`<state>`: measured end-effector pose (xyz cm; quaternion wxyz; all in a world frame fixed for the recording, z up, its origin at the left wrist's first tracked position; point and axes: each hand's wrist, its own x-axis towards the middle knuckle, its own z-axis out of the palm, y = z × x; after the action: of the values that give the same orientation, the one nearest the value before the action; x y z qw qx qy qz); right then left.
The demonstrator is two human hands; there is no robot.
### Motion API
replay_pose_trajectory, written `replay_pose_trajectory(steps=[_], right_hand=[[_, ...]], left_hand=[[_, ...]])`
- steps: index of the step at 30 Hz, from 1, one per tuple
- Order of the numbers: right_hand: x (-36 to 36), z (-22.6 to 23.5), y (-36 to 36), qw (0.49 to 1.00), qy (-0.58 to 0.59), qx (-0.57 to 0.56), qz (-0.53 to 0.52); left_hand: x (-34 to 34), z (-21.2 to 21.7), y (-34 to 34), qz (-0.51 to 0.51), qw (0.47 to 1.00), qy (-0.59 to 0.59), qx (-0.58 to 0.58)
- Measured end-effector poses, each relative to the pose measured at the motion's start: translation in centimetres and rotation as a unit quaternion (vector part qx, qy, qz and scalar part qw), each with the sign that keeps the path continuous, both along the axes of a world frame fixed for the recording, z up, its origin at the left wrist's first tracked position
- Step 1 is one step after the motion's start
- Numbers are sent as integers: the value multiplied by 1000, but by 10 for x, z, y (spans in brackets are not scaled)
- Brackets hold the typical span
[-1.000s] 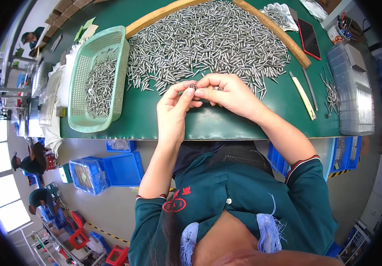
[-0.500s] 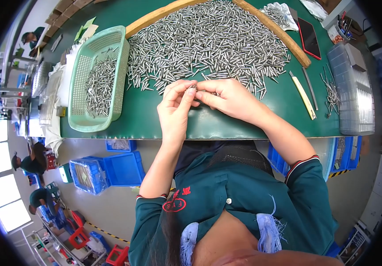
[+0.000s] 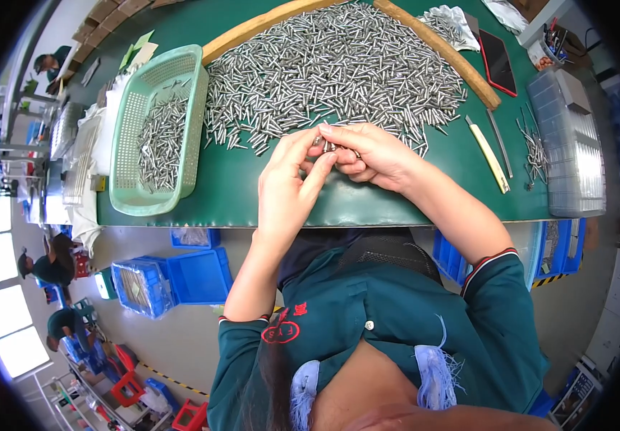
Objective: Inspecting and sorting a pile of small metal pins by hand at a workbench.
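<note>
My left hand (image 3: 290, 177) and my right hand (image 3: 377, 156) meet over the near part of the green table. Between the fingertips are small metal pins (image 3: 329, 146); my left thumb and fingers pinch at them. The curled fingers of my right hand hold several more, partly hidden. Just beyond my hands spreads a wide heap of similar silvery metal pins (image 3: 338, 68), each narrowing at one end. To the left stands a light green perforated plastic basket (image 3: 196, 136) with a pile of these pins in it.
Two wooden strips (image 3: 443, 49) border the heap. On the right lie a cream-handled knife (image 3: 488, 156), a thin metal strip (image 3: 501, 144), loose bent rods (image 3: 534, 156), a red-edged tablet (image 3: 497, 63) and a clear compartment box (image 3: 572, 154). Blue crates (image 3: 198, 274) stand below the table.
My right hand has turned, its fingers now curled under around the pins. My left fingers have opened slightly, and the pins between the hands show more clearly.
</note>
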<state>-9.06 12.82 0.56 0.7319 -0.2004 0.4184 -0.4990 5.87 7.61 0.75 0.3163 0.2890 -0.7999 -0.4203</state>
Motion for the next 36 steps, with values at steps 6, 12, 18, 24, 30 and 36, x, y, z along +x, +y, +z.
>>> replay_pose_trajectory(steps=[6, 12, 18, 24, 30, 36], right_hand=[[-3, -12, -3, 981, -180, 60, 32], [-6, -18, -4, 960, -264, 82, 42], [-4, -15, -3, 952, -289, 83, 56], [-5, -15, 0, 952, -290, 82, 51], [-9, -17, 0, 960, -267, 81, 35], [2, -5, 0, 978, -174, 111, 10]], left_hand=[[2, -4, 1, 6, 999, -21, 23], [2, -1, 3, -7, 999, -30, 16], [7, -3, 4, -7, 999, -18, 48], [5, -1, 7, -7, 997, -25, 66], [0, -3, 7, -21, 998, -6, 62], [6, -4, 6, -47, 995, 62, -68]])
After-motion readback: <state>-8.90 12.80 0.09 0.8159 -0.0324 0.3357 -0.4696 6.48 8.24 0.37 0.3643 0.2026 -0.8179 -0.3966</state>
